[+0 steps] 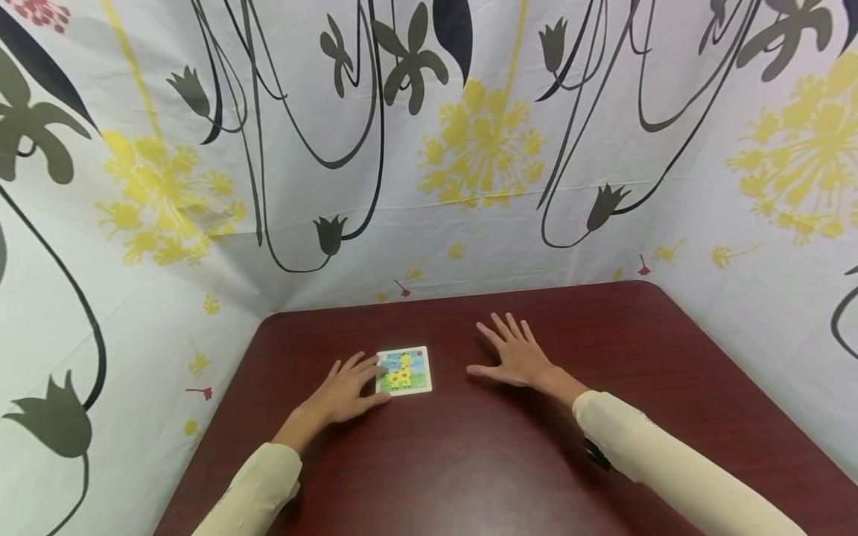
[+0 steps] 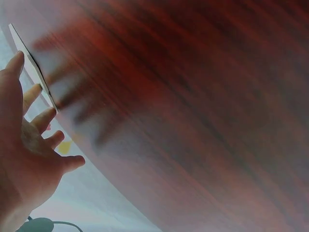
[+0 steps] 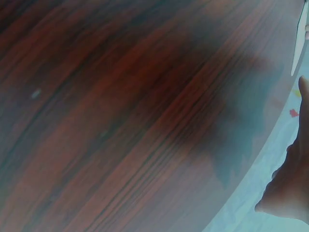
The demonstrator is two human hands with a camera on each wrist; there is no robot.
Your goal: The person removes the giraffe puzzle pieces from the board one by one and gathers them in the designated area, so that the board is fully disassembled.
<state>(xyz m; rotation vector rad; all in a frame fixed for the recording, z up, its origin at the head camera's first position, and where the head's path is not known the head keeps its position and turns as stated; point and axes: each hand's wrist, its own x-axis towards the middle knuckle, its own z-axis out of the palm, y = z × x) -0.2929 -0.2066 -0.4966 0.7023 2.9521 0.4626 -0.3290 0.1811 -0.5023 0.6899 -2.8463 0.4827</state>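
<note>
A small square board (image 1: 410, 370) with a white border and a giraffe picture lies flat on the dark red table. My left hand (image 1: 345, 391) is at its left side, fingers spread, one fingertip over the picture's left edge. In the left wrist view the board (image 2: 35, 72) appears edge-on beside the fingertips of that hand (image 2: 29, 140); firm contact cannot be told. To the right of the board, apart from it, my right hand (image 1: 518, 361) is spread wide with nothing in it. Only part of the right hand (image 3: 289, 174) shows in the right wrist view.
The reddish-brown tabletop (image 1: 429, 461) has rounded far corners. A white cloth (image 1: 402, 253) printed with flowers and stems hangs behind the table and along both sides. Both forearms wear cream sleeves, with a dark band (image 1: 598, 454) under the right one.
</note>
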